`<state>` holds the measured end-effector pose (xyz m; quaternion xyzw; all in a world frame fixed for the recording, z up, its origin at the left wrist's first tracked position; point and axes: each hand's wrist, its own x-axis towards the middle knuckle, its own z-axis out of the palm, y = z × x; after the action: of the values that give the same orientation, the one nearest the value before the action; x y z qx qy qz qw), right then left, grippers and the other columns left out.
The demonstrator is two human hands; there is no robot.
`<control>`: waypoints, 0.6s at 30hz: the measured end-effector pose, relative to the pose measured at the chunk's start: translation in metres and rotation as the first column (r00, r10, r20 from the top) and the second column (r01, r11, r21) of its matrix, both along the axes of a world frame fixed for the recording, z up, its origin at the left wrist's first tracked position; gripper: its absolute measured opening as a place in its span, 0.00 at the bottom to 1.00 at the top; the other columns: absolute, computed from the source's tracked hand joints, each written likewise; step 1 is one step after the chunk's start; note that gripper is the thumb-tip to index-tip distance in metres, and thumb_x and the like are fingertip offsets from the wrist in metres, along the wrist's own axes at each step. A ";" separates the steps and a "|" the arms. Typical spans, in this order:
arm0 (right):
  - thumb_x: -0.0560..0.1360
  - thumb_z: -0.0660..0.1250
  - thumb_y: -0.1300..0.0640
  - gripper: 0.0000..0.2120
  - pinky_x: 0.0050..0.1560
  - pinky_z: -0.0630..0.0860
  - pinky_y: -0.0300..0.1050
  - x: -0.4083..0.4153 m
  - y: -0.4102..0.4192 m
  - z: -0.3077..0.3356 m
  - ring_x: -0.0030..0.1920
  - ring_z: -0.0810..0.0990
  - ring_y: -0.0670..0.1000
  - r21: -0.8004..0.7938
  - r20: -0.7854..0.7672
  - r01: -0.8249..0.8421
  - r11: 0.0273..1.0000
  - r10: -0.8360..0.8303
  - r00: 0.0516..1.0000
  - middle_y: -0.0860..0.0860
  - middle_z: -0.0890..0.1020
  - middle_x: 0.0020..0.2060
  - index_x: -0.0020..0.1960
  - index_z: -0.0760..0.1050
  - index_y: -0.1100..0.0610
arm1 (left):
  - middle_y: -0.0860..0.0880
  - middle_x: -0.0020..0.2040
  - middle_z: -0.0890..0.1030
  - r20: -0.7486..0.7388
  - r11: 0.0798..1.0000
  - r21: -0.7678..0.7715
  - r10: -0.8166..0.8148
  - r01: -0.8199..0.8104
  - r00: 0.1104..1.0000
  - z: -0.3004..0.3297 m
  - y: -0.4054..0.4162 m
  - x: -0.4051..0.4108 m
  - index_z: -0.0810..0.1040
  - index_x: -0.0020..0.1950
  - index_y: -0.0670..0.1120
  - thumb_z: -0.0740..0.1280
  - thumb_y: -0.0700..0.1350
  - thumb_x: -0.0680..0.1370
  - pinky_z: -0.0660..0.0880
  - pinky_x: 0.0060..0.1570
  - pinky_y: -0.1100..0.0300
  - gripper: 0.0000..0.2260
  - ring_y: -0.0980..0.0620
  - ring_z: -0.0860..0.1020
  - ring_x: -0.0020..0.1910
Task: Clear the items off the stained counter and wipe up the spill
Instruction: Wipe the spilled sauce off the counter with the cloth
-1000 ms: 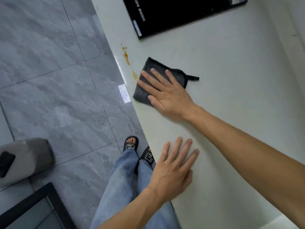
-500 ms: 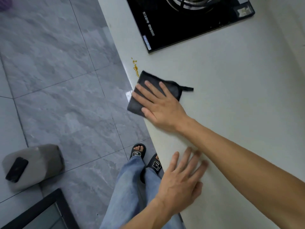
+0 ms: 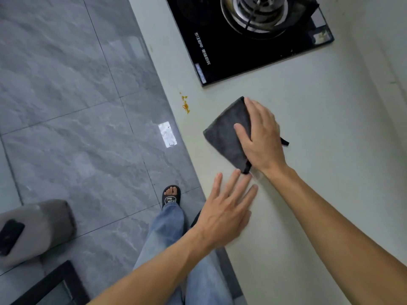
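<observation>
A dark grey cloth [image 3: 226,133] lies folded on the pale counter [image 3: 330,133]. My right hand [image 3: 262,137] presses flat on the cloth's right half, fingers straight and pointing away from me. A small amber spill [image 3: 185,104] streaks the counter near its front edge, left of the cloth and apart from it. My left hand [image 3: 226,212] rests flat on the counter just below the cloth, fingers spread, its fingertips almost at the cloth's near corner.
A black glass gas hob [image 3: 220,40] with a metal burner [image 3: 253,12] is set into the counter beyond the cloth. Left of the counter edge is grey tiled floor [image 3: 77,106], my legs and sandals, and a grey seat [image 3: 37,230] with a black phone [image 3: 10,236] on it.
My right hand has pulled the cloth rightward, away from the counter edge, uncovering the remaining upper part of the spill. The lower streak is gone. My left hand stays flat on the counter.
</observation>
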<state>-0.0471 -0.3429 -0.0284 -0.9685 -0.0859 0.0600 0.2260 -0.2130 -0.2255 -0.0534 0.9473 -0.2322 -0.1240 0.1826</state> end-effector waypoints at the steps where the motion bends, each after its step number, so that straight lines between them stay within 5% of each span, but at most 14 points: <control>1: 0.83 0.62 0.45 0.28 0.73 0.64 0.52 0.007 -0.001 0.003 0.75 0.66 0.55 -0.043 0.001 0.076 0.996 -0.076 0.997 0.52 0.70 0.74 0.80 0.63 0.54 | 0.42 0.84 0.60 0.009 1.000 0.003 -0.018 0.018 1.000 -0.002 0.002 -0.001 0.64 0.82 0.47 0.59 0.53 0.84 0.57 0.79 0.31 0.26 0.37 0.55 0.84; 4: 0.81 0.63 0.40 0.23 0.61 0.73 0.53 0.025 0.000 0.006 0.64 0.73 0.56 -0.156 -0.040 0.128 0.980 -0.135 0.990 0.52 0.77 0.62 0.69 0.72 0.53 | 0.44 0.85 0.59 0.013 1.000 -0.018 -0.023 0.023 1.000 -0.009 0.006 -0.001 0.63 0.83 0.48 0.60 0.55 0.84 0.55 0.80 0.32 0.27 0.38 0.53 0.85; 10: 0.80 0.63 0.36 0.19 0.48 0.69 0.49 0.049 0.006 0.006 0.53 0.77 0.56 -0.251 -0.169 0.094 0.964 -0.139 0.976 0.48 0.78 0.48 0.54 0.74 0.51 | 0.44 0.85 0.57 0.015 0.997 -0.071 -0.008 0.009 1.000 -0.018 0.004 -0.004 0.62 0.83 0.48 0.59 0.54 0.84 0.51 0.81 0.33 0.28 0.39 0.50 0.86; 14: 0.82 0.58 0.37 0.16 0.47 0.72 0.52 0.051 0.002 0.016 0.48 0.77 0.56 -0.193 -0.222 0.055 0.980 -0.098 0.970 0.48 0.77 0.47 0.52 0.70 0.50 | 0.44 0.86 0.55 0.012 0.997 -0.069 -0.020 0.021 1.000 -0.021 0.003 -0.005 0.61 0.84 0.47 0.59 0.55 0.84 0.47 0.81 0.34 0.29 0.39 0.47 0.86; 18: 0.81 0.60 0.37 0.15 0.38 0.70 0.50 0.048 -0.007 0.047 0.38 0.77 0.52 -0.052 -0.149 0.110 0.993 -0.117 0.982 0.44 0.76 0.34 0.48 0.67 0.48 | 0.44 0.86 0.54 0.001 0.997 -0.070 -0.018 0.019 1.000 -0.018 0.003 -0.004 0.61 0.84 0.47 0.58 0.54 0.84 0.48 0.81 0.34 0.28 0.40 0.47 0.86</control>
<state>0.0009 -0.3503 0.0184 -0.9691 -0.0119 0.1224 0.2138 -0.2169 -0.2221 -0.0716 0.9381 -0.2453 -0.1170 0.2147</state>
